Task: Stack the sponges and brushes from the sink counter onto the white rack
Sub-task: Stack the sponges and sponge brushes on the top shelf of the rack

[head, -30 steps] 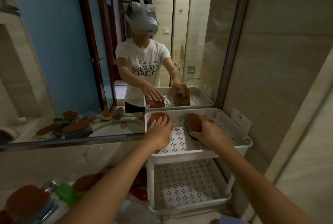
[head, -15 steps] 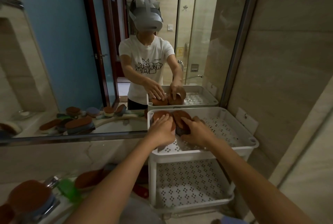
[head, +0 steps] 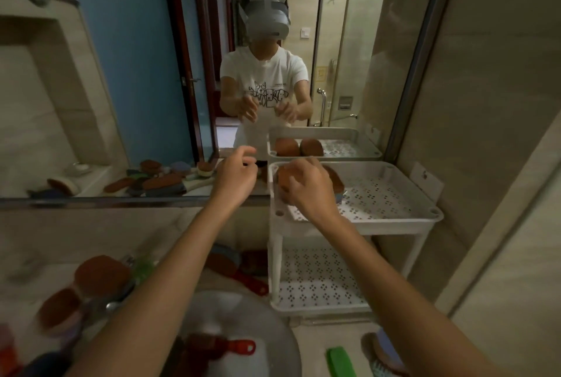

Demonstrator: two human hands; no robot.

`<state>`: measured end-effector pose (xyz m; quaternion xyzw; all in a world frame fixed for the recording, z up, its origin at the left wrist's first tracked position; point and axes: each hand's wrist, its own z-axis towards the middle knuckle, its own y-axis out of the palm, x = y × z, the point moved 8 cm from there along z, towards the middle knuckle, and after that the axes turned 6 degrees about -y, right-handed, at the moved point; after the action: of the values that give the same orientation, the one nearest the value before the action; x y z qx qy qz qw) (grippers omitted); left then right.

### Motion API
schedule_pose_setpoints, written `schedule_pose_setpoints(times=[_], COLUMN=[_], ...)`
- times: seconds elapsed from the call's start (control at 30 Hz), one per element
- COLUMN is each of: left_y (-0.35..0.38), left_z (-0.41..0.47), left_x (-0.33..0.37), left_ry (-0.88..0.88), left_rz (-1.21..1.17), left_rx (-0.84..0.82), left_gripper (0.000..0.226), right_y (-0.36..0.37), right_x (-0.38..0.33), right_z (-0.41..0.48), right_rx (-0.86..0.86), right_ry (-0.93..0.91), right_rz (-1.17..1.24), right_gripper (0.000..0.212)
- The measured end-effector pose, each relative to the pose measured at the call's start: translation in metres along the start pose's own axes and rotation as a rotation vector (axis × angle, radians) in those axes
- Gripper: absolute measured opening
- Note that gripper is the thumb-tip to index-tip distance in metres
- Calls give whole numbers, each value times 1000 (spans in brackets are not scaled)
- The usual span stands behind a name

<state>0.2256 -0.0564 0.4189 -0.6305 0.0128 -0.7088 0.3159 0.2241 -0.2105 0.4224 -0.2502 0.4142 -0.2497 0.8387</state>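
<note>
Two brown sponges lie side by side in the back left corner of the white rack's top tray [head: 394, 220]. The left sponge [head: 281, 178] and the right sponge [head: 336, 180] are partly hidden behind my right hand [head: 309, 190]. That hand hovers over them with loosely curled fingers and holds nothing. My left hand [head: 235, 176] hangs in the air left of the rack, fingers loosely curled and empty. The mirror shows both hands lifted off the sponges.
More brown sponges [head: 100, 276] lie on the counter at the lower left. A red-handled brush [head: 239, 346] rests in the sink basin [head: 267, 313]. A green brush [head: 340, 361] lies near the bottom edge. The rack's lower shelf [head: 318, 282] holds nothing. The mirror and a tiled wall close off the back and right.
Both hands let go of the sponges and pulled back and up. The two sponges now sit together in the tray's back left corner. The view tilted down toward the sink.
</note>
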Motion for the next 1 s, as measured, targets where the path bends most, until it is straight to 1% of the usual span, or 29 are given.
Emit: schedule_pose_setpoints(times=[0.07, 0.13, 0.2, 0.23, 0.27, 0.33, 0.43, 0.5, 0.57, 0.6, 0.63, 0.67, 0.73, 0.77, 0.87, 0.93, 1.0], left_y=[-22, -43, -57, -59, -57, -47, -26, -16, -14, -15, -17, -18, -22, -24, -29, -27, -21], left_z=[-18, -43, -70, -83, -97, -123, -165, -190, -205, -207, -207, -206, -198, -191, -171, -163, -157], left_x=[-21, -52, -96, -123, -152, -213, -303, -350, -385, -399, -412, -425, -448, -458, -477, -486, -494], left_ry=[-41, -90, -166, -221, -284, -440, -694, -793, -805, -796, -789, -779, -770, -761, -673, -604, -567], left_rz=[-42, -57, 17, 45, 55, 109, 323, 423, 543, 587, 618, 647, 710, 735, 830, 882, 858], left_rx=[53, 116, 172, 174, 156, 68, -170, -346, -477, -518, -551, -571, -585, -563, -439, -408, -395], left_gripper=[23, 19, 20, 22, 24, 26, 30, 31, 29, 23, 19, 23, 43, 48, 51, 54, 58], right_y=[11, 29, 60, 79, 102, 154, 234, 277, 310, 324, 337, 348, 366, 376, 401, 417, 432], right_x=[-31, -55, -70, -72, -69, -48, 0, 28, 52, 61, 68, 73, 77, 77, 70, 66, 69], right_z=[-16, -38, -66, -81, -97, -129, -191, -236, -280, -297, -310, -318, -320, -317, -306, -302, -306], right_rx=[68, 89, 34, -14, -72, -226, -589, -835, -1100, -1208, -1283, -1328, -1355, -1349, -1311, -1298, -1338], right_ry=[-77, -135, -176, -178, -155, -20, 240, 285, 317, 325, 323, 308, 221, 160, 13, -84, -128], right_rz=[100, 214, 287, 313, 330, 320, 215, 127, 40, -2, -44, -88, -186, -225, -246, -254, -265], right_gripper=[23, 20, 18, 18, 18, 19, 23, 29, 38, 43, 49, 53, 60, 63, 72, 77, 81])
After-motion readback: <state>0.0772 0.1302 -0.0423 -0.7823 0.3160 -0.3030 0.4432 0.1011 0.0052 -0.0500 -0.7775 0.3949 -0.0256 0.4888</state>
